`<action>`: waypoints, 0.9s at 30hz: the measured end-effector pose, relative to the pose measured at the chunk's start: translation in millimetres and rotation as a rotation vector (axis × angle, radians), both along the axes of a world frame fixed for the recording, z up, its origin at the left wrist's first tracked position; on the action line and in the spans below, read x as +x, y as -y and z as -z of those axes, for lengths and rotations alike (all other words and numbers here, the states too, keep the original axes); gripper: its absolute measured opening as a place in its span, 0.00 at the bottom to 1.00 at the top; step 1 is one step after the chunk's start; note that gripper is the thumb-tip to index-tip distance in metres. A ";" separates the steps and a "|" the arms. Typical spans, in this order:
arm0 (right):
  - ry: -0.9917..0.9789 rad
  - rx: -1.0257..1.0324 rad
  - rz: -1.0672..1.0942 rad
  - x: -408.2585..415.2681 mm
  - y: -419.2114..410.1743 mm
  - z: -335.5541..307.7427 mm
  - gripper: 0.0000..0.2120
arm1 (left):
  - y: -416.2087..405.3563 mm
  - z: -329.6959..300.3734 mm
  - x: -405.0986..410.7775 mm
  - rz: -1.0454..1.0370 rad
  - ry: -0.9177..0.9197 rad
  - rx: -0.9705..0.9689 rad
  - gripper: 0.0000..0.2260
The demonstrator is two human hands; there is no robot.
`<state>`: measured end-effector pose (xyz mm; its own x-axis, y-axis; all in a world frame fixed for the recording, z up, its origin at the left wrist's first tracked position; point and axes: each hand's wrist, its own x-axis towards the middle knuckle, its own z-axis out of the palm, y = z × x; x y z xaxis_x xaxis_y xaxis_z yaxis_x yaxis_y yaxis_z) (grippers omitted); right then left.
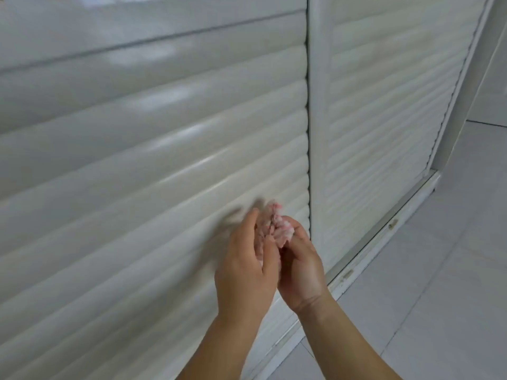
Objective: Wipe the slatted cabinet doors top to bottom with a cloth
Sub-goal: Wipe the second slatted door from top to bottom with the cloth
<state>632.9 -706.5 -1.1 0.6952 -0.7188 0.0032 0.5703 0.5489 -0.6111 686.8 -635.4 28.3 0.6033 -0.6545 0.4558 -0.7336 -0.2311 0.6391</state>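
Two white slatted cabinet doors fill the view: a wide left door (137, 165) and a narrower right door (384, 105), split by a vertical frame post (317, 119). A small pink and white cloth (275, 226) is bunched between both hands, just in front of the lower slats of the left door near the post. My left hand (245, 272) cups it from the left with fingers curled. My right hand (301, 266) pinches it from the right. Most of the cloth is hidden between the palms.
A white bottom rail (365, 248) runs along the foot of the doors, with small scuffed spots. Pale floor tiles (439, 270) spread to the right and below. The doors are shut.
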 end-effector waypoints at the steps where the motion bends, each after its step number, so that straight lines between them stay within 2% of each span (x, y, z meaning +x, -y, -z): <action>1: -0.044 -0.001 0.007 -2.1 -1.1 -12.5 0.06 | 1.9 -14.7 -1.3 0.021 0.003 0.061 0.28; 4: -0.082 0.018 0.026 -8.5 2.3 -69.3 0.10 | 8.6 -81.0 -9.3 0.061 0.023 0.213 0.22; 6: -0.119 0.025 0.042 -17.5 10.2 -119.6 0.09 | 18.1 -136.6 -14.2 0.073 0.040 0.294 0.21; 10: -0.163 0.001 0.062 -35.4 27.4 -210.5 0.09 | 39.1 -230.6 -33.9 0.052 0.073 0.354 0.21; 19: -0.170 -0.106 0.093 -76.6 63.3 -390.6 0.13 | 71.6 -403.8 -78.2 -0.028 0.201 0.307 0.20; 22: -0.139 -0.180 0.090 -88.8 74.9 -441.8 0.13 | 81.6 -451.8 -85.7 -0.042 0.249 0.238 0.15; 27: 0.026 -0.219 0.111 -114.0 92.6 -514.6 0.12 | 91.8 -525.3 -106.3 -0.083 0.333 0.116 0.11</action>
<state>518.9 -799.1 513.6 0.6096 -0.7711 0.1840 0.6369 0.3382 -0.6928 580.6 -727.2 553.6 0.4870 -0.6688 0.5617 -0.8731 -0.3554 0.3338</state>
